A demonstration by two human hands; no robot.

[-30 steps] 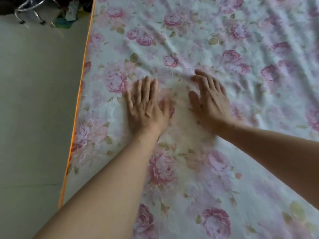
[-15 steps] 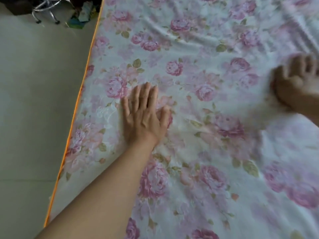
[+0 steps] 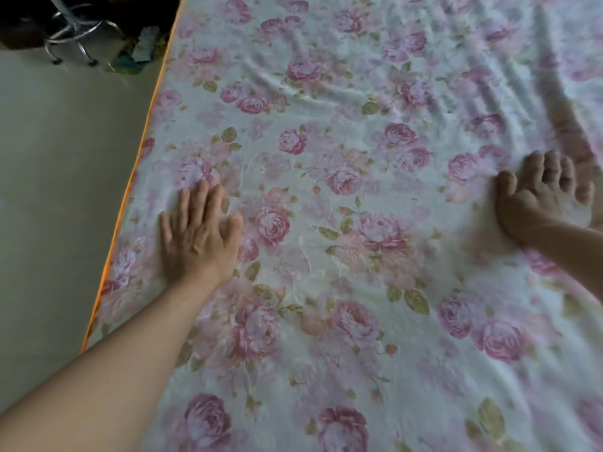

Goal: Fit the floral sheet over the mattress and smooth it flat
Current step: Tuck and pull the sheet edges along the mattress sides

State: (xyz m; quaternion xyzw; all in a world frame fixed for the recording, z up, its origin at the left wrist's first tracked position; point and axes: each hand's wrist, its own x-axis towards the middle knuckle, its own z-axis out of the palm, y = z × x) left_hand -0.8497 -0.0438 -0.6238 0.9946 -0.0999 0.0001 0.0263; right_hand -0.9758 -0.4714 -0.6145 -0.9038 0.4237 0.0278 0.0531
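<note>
The floral sheet (image 3: 342,197), white with pink roses, covers the mattress and fills most of the view. An orange mattress edge (image 3: 120,210) shows along the sheet's left border. My left hand (image 3: 199,236) lies flat, palm down, on the sheet near that left edge, fingers together. Far to the right, my right hand (image 3: 545,200) presses palm down on the sheet, fingers spread. Between the hands the fabric lies fairly flat. Long wrinkles run across the upper right of the sheet, beyond my right hand.
A pale floor (image 3: 58,190) runs along the left of the mattress. A chrome stool base (image 3: 75,34) and some small clutter (image 3: 143,47) sit at the top left, near the mattress corner.
My right hand swept from beside my left hand far to the right across the sheet. The left hand stayed flat in about the same place, nearer the orange edge.
</note>
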